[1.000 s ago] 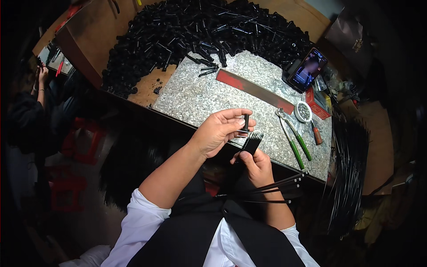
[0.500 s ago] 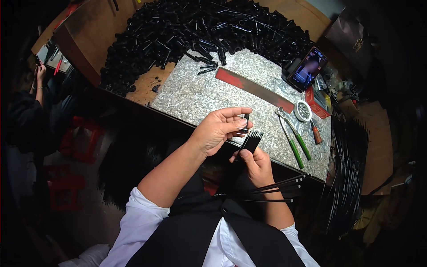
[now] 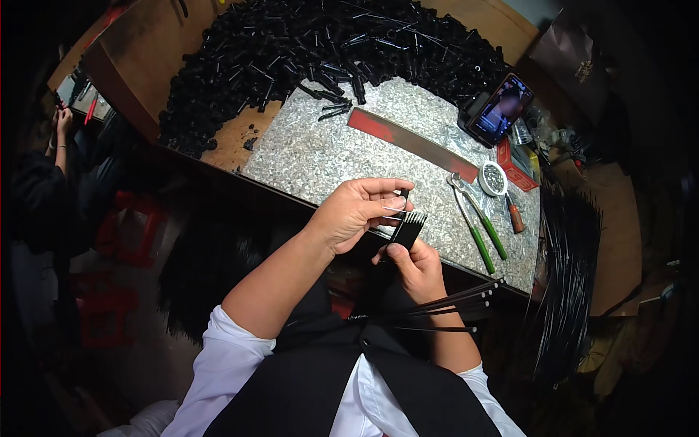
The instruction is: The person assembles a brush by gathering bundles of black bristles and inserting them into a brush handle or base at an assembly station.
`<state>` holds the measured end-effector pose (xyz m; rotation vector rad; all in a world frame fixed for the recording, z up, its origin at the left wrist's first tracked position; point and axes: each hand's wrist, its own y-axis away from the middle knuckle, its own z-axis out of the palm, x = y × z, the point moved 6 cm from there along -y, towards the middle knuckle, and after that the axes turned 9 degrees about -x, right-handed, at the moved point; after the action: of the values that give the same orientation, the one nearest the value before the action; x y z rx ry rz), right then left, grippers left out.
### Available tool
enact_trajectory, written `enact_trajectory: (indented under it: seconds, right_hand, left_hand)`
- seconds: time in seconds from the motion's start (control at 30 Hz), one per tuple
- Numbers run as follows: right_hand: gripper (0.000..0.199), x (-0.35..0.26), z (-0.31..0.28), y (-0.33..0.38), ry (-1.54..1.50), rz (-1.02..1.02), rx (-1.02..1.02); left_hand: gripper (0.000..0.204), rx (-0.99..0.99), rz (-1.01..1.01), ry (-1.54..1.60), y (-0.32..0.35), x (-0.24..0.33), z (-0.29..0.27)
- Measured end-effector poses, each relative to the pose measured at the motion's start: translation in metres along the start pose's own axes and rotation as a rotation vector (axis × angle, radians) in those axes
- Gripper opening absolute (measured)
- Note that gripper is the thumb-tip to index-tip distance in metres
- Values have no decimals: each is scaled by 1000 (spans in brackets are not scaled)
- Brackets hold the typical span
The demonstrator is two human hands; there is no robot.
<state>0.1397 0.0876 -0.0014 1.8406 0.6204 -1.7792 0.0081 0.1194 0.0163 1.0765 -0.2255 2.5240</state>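
Hands: left hand (image 3: 360, 211) and right hand (image 3: 412, 264) grip black comb-like piece (image 3: 409, 226)

Bright light falls on the speckled worktop (image 3: 342, 149) (sharp there), while the edges sink into darkness and bend with fisheye distortion.

We work at a wooden bench (image 3: 124, 51) with a speckled grey stone slab (image 3: 328, 149) laid on its near part. Across the far side of the bench a big heap of small black tubes (image 3: 328, 44) spills onto the slab's far edge, with a few loose black pieces (image 3: 331, 109) just near it. On the slab lie a long red-and-grey flat bar (image 3: 411, 142) running left to right, green-handled pliers (image 3: 480, 226) and a small round tin (image 3: 494, 178) at the right, a propped phone (image 3: 502, 108) and a small red box (image 3: 517, 166) beside them.
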Motion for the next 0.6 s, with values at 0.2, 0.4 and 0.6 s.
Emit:
enact_trajectory:
  seconds: [0.2, 0.4, 0.6]
  right_hand:
    - [18, -1, 0, 0, 33, 32, 18]
    - [18, 1, -4, 1, 35, -4, 22]
    - [15, 0, -5, 2, 42, 20, 60]
  left_hand:
    - [30, -23, 6, -2, -1, -1, -5]
    - [33, -87, -8, 37, 0, -6, -4]
    - [38, -78, -43, -139, 12, -3, 1]
